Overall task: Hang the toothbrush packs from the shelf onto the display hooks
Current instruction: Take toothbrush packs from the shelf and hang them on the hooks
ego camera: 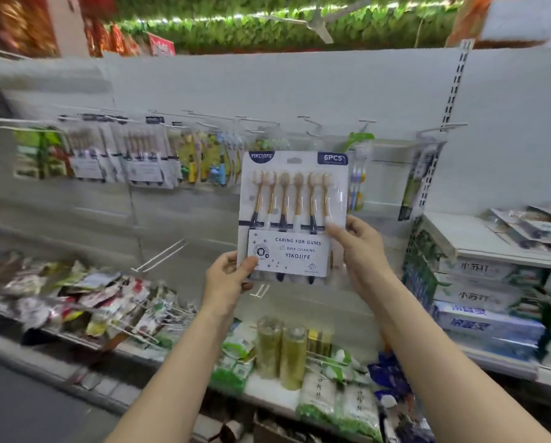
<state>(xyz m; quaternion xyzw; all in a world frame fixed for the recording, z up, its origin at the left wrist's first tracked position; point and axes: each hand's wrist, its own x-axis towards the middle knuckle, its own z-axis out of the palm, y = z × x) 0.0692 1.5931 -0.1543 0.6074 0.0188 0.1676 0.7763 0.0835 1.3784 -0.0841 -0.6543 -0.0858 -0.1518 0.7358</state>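
In front of the white back panel, a six-brush toothbrush pack (291, 215) is held upright, its long axis vertical and its printed face toward the camera. The left hand (228, 276) pinches the pack's lower left corner, thumb on the front and fingers behind; the right hand (360, 247) grips its right edge a little higher, thumb across the front. The move ahead seems to turn on the hang hole (294, 160), a small slot at the pack's top edge, the end farthest from both hands. It sits just below a bare wire display hook (311, 126), so the pack probably has to rise and go forward to thread on. The pack is a flat, stiff card under a glossy clear blister, likely to flex at the top when pushed from below. Left of the pack, matching packs (140, 151) already hang in rows; well to its right, loose packs (530, 223) lie flat on a white shelf (459, 235).
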